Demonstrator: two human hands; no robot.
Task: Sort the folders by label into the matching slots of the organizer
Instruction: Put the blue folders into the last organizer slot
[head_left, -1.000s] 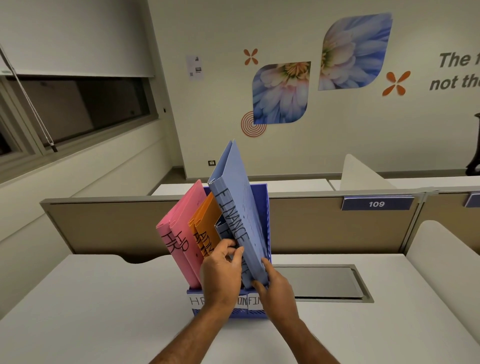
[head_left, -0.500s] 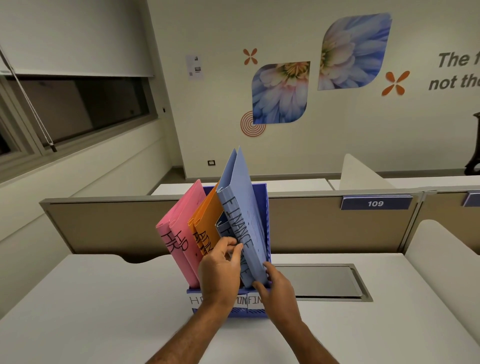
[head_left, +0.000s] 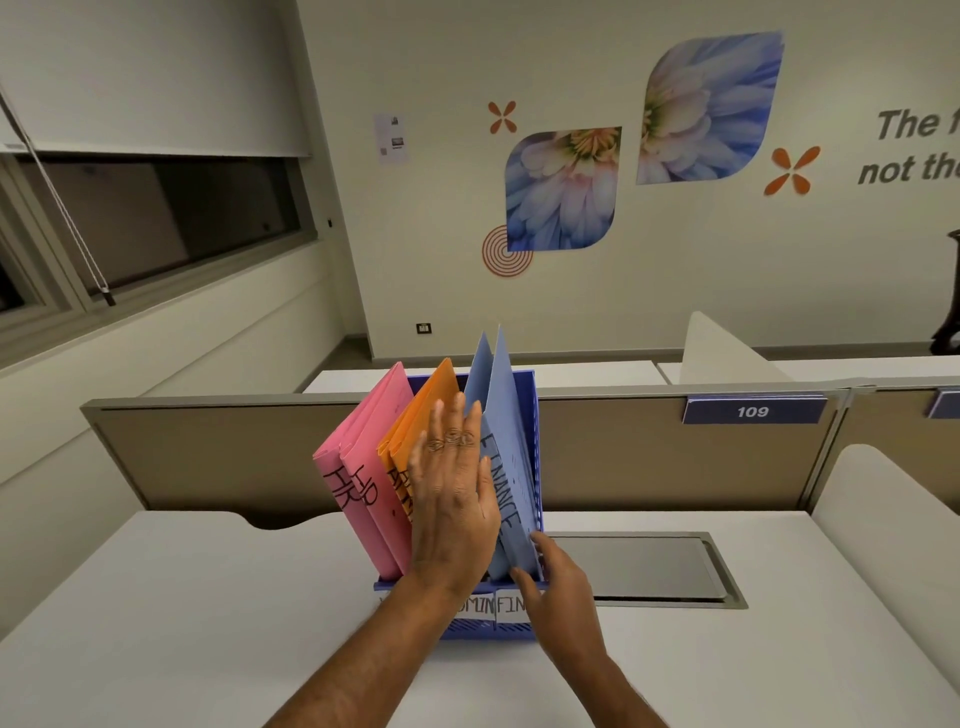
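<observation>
Now, organizer (head_left: 525, 395): blue, on the white desk (head_left: 156, 597), holding all the folders.
Pink folders (head_left: 363, 457): left slot, marked HR, leaning left.
Orange folders (head_left: 415, 431): middle slot, also leaning left.
Blue folders (head_left: 506, 441): right slot (marked FINANCE), long axis near upright, top edge pointing up and away.
Left hand (head_left: 454, 499): open, fingers flat against orange and blue folders.
Right hand (head_left: 558, 584): open, fingertips touching the blue folder's lower edge.

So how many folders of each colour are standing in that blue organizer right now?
Pink folders, marked HR: 2
Orange folders: 2, labels partly hidden by the left hand
Blue folders, one marked FINANCE: 2
Total: 6 folders in the organizer.
</observation>
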